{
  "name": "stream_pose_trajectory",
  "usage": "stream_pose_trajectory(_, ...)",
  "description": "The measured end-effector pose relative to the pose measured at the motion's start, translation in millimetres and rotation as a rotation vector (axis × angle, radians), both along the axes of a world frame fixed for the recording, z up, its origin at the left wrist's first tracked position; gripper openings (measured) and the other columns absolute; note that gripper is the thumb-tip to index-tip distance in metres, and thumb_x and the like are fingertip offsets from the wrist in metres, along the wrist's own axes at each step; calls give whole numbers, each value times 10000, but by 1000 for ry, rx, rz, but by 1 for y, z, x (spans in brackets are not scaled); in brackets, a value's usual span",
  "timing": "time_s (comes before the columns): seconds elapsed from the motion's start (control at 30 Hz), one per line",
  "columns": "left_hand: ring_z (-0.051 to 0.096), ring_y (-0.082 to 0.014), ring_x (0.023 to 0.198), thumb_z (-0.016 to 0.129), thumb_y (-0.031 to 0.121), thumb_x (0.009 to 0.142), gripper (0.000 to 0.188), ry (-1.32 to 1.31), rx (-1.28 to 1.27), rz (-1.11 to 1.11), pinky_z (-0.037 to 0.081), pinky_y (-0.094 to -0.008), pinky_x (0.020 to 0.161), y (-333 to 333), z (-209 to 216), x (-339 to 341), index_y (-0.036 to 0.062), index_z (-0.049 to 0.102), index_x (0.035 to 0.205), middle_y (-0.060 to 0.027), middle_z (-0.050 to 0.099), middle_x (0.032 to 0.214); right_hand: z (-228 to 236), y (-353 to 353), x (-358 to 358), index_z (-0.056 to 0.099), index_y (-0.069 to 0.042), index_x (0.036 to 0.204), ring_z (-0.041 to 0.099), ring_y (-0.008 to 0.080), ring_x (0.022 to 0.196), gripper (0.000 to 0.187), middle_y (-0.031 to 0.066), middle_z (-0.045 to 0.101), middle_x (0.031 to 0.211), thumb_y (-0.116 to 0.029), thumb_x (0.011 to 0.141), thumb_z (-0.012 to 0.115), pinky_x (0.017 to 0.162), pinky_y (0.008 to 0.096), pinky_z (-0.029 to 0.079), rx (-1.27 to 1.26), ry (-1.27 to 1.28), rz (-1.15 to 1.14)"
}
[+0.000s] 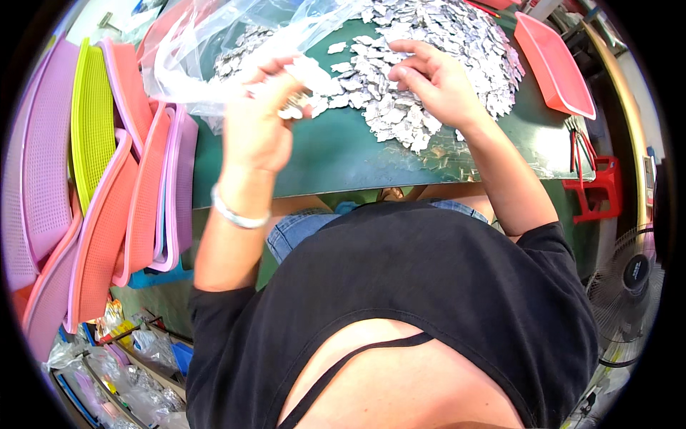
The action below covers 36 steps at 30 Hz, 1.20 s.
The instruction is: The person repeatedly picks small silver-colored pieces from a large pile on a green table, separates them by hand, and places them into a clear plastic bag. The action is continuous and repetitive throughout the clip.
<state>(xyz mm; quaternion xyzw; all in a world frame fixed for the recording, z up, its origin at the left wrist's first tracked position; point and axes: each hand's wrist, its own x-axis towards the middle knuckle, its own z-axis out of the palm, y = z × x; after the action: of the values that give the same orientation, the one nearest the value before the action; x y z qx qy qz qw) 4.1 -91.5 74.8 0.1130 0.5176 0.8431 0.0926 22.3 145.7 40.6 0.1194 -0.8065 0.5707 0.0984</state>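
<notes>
A broad heap of small, flat, silvery-white pieces (457,50) with jagged outlines covers the far middle and right of the green table. My right hand (439,82) is over the heap's near side, its thumb and fingers bent but apart, with nothing visible between them. Left of the heap, my left hand (261,114) curls around several of the same flat pieces (291,111), a few showing between thumb and fingers. It is slightly blurred. Next to it lies a clear plastic bag (182,68), mouth spread, with more pieces behind its film.
Perforated plastic baskets (100,129) in purple, green and coral crowd the table's left side. A pink tray (554,68) sits at the far right, near red-handled tools (582,146). Beyond the right edge are a red stool (600,189) and a black fan (632,275).
</notes>
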Motion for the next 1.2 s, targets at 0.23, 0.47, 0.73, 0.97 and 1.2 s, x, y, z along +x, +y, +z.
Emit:
stream_pose_trajectory(0.23, 575, -126, 708, 665, 140, 724, 289, 609, -745, 535, 464, -252, 619, -44, 47, -93, 21, 624, 984, -58, 621, 865, -5, 36, 22, 527, -51, 1120, 617, 200, 713, 338, 91, 646, 806, -36, 783, 544, 656, 278, 478, 351, 188, -110)
stream_pose_trajectory(0.47, 518, -124, 599, 663, 123, 708, 214, 1056, -960, 645, 431, -269, 596, 2, 28, -54, 40, 647, 904, -44, 603, 751, -21, 26, 43, 486, -36, 1136, 533, 263, 775, 453, 83, 573, 772, -145, 721, 629, 691, 343, 434, 771, 327, -66)
stream_pose_trajectory(0.73, 519, -50, 618, 582, 85, 820, 159, 113, -635, -82, 406, -177, 547, 53, -52, 17, 24, 615, 964, 9, 586, 750, -41, 21, 47, 480, -15, 1137, 551, 282, 678, 450, 106, 574, 731, -120, 723, 621, 621, 369, 447, 741, 315, -206)
stream_pose_trajectory(0.97, 585, -108, 700, 559, 73, 843, 192, -342, -290, -345, 479, -202, 606, 78, -75, 30, -6, 558, 1018, -79, 609, 830, -45, 25, 49, 471, 0, 1155, 569, 118, 633, 390, 66, 620, 746, -48, 784, 581, 584, 248, 452, -150, -199, -139)
stream_pose_trajectory(1.2, 620, -174, 768, 541, 54, 841, 89, -424, -132, -286, 514, -261, 666, 75, -85, 24, 24, 541, 924, -109, 621, 872, -43, 19, 49, 470, 1, 1159, 579, 172, 708, 392, 86, 618, 817, -33, 778, 556, 647, 274, 465, 65, -6, -64)
